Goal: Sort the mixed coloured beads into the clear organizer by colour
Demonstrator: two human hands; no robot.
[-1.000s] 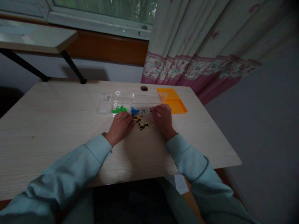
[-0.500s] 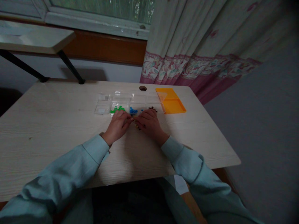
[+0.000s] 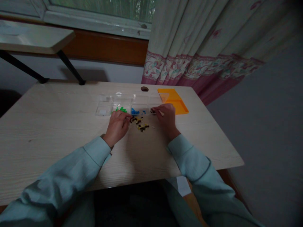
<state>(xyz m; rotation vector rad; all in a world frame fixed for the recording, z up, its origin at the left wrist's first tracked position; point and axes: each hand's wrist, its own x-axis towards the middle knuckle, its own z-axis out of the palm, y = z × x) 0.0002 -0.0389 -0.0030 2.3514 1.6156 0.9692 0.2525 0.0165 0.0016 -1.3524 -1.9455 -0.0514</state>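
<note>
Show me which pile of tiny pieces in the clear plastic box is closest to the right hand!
The dark pile, beside the bare right hand; the bright green pile and bright blue pile lie farther left.

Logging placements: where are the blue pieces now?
In the head view, the blue pieces lie in the clear tray, right of the green pieces, left of the right hand.

Free passage lay over the desktop (image 3: 59, 129) left of the left hand (image 3: 117, 127) and on the body side of both hands. Between left and right hand (image 3: 167, 119), low black-and-yellow pieces (image 3: 143, 127) cluttered the gap. Clear compartment tray (image 3: 140, 99) blocked low forward slides just beyond both hands. Orange tray (image 3: 174, 96) sat beyond right hand; shelf leg (image 3: 71, 67) stood well beyond left hand, leftward.
</note>
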